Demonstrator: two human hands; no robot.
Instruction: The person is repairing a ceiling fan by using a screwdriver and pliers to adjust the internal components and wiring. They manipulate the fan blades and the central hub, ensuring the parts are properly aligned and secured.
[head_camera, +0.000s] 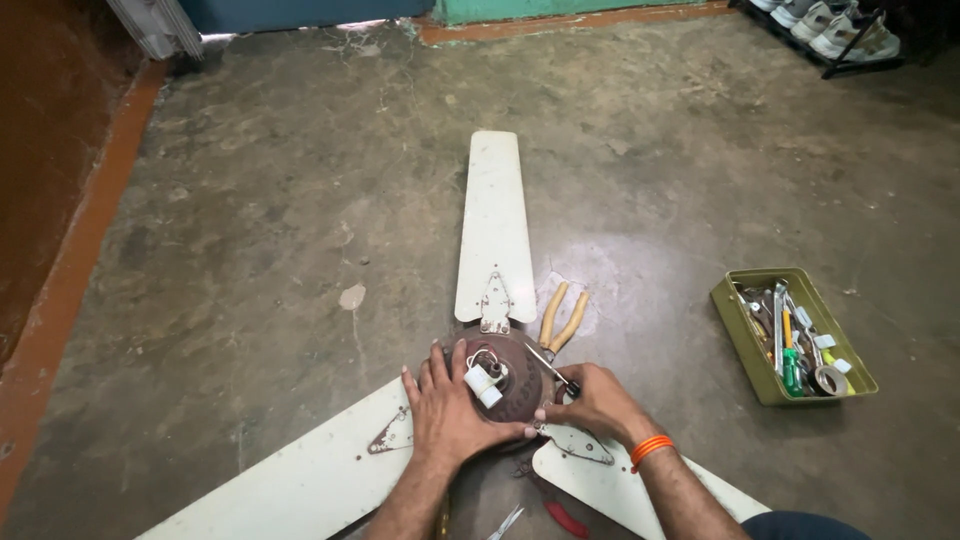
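Note:
A ceiling fan lies on the concrete floor, its rusty brown motor hub (515, 385) in the middle and three cream blades spreading out, one pointing away (493, 220). My left hand (447, 410) rests flat on the hub's left side, fingers spread, beside a small white capacitor (482, 383) with wires. My right hand (590, 402), an orange band on its wrist, grips a thin screwdriver (553, 364) whose tip meets the hub's right edge.
Pliers with yellow handles (562, 318) lie just beyond the hub. An olive tool tin (735, 325) holding several tools stands at the right. Red-handled pliers (565, 520) lie near the bottom edge. A shoe rack (835, 30) is at the far right.

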